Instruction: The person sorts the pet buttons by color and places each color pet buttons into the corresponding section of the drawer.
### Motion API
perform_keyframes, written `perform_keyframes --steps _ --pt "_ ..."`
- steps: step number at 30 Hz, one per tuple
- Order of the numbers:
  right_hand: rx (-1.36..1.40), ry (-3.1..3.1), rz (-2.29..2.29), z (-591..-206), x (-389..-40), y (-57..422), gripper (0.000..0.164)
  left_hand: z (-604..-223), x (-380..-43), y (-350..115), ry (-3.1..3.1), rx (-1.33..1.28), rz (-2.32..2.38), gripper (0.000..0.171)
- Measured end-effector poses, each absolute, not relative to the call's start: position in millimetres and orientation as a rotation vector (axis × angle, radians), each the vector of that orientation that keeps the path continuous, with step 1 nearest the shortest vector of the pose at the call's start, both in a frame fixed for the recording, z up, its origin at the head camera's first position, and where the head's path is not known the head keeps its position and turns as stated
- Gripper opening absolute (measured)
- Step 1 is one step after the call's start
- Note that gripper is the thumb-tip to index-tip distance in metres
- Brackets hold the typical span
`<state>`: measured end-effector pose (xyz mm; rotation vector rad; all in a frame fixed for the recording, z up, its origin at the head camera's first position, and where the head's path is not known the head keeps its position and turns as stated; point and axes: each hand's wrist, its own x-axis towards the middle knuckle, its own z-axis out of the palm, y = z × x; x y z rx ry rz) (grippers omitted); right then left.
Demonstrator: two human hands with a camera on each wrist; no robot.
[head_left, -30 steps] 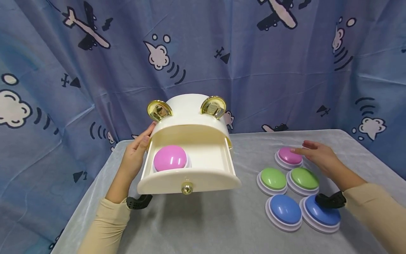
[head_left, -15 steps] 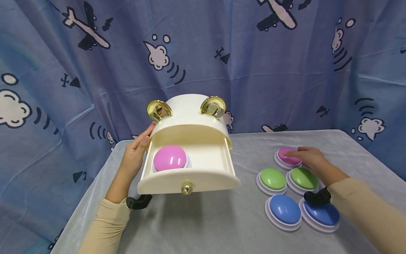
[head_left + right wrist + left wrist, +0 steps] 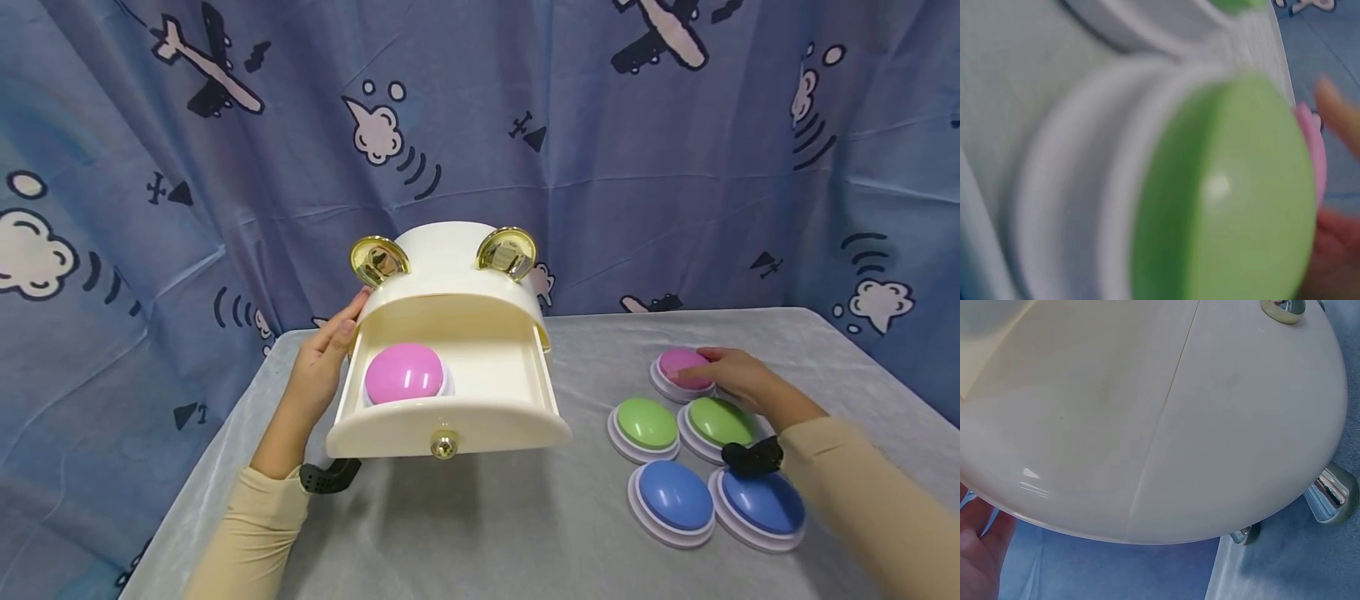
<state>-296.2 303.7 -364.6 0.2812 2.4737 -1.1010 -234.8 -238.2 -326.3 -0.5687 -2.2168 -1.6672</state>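
In the head view, a white drawer box [image 3: 450,258] with gold ears stands on the table, its drawer [image 3: 510,429] pulled out. A pink buzzer button [image 3: 405,372] lies in the drawer's left part. My left hand [image 3: 318,362] rests along the box's left side, with fingers straight; the left wrist view shows the fingers [image 3: 985,537] at the box's edge. At the right, my right hand [image 3: 738,379] holds a second pink buzzer button [image 3: 681,367] on its white base, thumb in front and fingers behind. The right wrist view is blurred, and a green button hides most of the pink one.
Two green buttons [image 3: 646,423] [image 3: 720,421] sit just in front of the right-hand pink one. Nearer are two blue buttons [image 3: 677,495] [image 3: 763,502], the right one under my wrist strap. A patterned blue curtain [image 3: 465,108] hangs behind the grey-covered table [image 3: 525,542].
My right hand has come down and left onto the far pink button, and its fingers have closed around the dome. The left hand, box and drawer have stayed put.
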Motion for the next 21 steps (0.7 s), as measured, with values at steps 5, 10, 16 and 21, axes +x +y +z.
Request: perform_keyframes --steps 5,10,16,21 --pt "0.067 2.553 -0.903 -362 -294 310 0.106 -326 -233 -239 -2.229 -0.56 -1.671 0.048" --pt "0.008 2.614 -0.785 -360 -288 316 0.106 -326 -230 -242 -2.242 -0.555 -1.687 0.049" --pt "-0.035 2.616 -0.815 -366 -280 324 0.104 -324 -227 -247 -2.237 -0.579 -1.702 0.049" --pt "-0.065 2.598 -0.909 -371 -281 328 0.1 -322 -227 -249 -2.238 -0.577 -1.697 0.05"
